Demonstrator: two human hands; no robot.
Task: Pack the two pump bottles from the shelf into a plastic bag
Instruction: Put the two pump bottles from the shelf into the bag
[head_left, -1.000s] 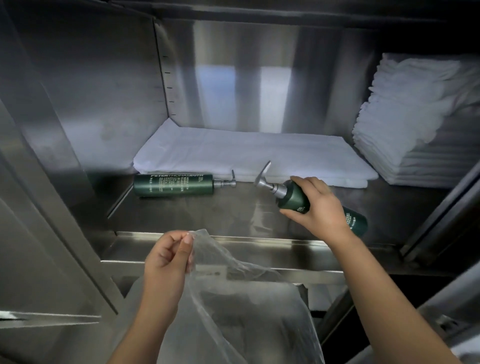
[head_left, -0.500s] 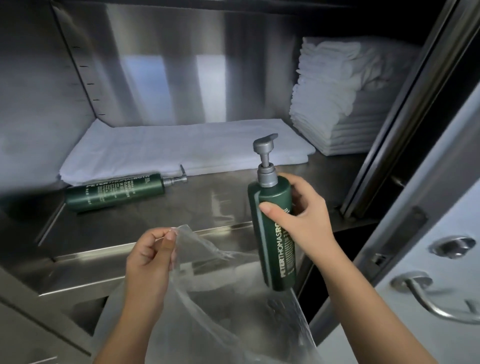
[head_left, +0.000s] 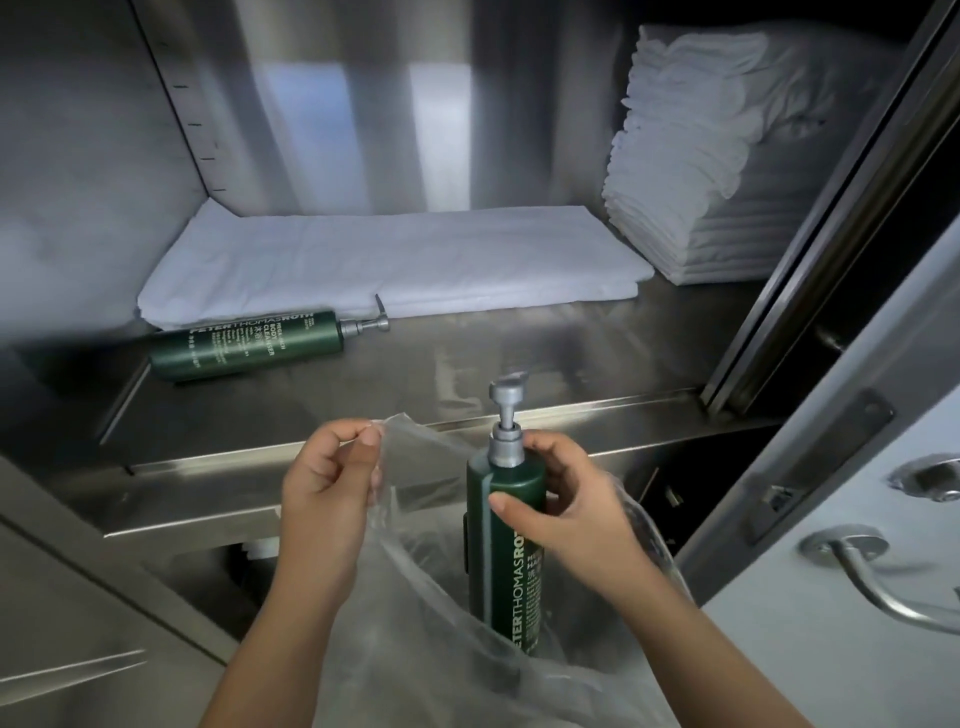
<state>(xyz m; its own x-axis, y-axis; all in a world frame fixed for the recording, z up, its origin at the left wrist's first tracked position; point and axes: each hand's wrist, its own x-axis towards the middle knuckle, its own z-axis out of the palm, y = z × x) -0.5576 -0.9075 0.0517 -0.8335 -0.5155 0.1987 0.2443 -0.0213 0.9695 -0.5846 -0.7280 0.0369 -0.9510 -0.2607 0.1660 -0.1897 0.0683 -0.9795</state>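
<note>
My right hand (head_left: 563, 506) grips a dark green pump bottle (head_left: 504, 551) upright near its shoulder. The bottle's lower part sits inside the mouth of a clear plastic bag (head_left: 415, 623), below the shelf's front edge. My left hand (head_left: 327, 483) pinches the bag's rim between thumb and fingers and holds it up. A second green pump bottle (head_left: 249, 344) lies on its side on the steel shelf (head_left: 519, 364), pump head pointing right, against a folded white cloth.
A flat folded white cloth (head_left: 395, 260) covers the back of the shelf. A tall stack of folded white towels (head_left: 696, 166) stands at the back right. The open cabinet door with a metal handle (head_left: 878, 582) is on the right.
The bottle in my right hand has come down from in front of the shelf into the bag's mouth. My left hand keeps hold of the bag's rim.
</note>
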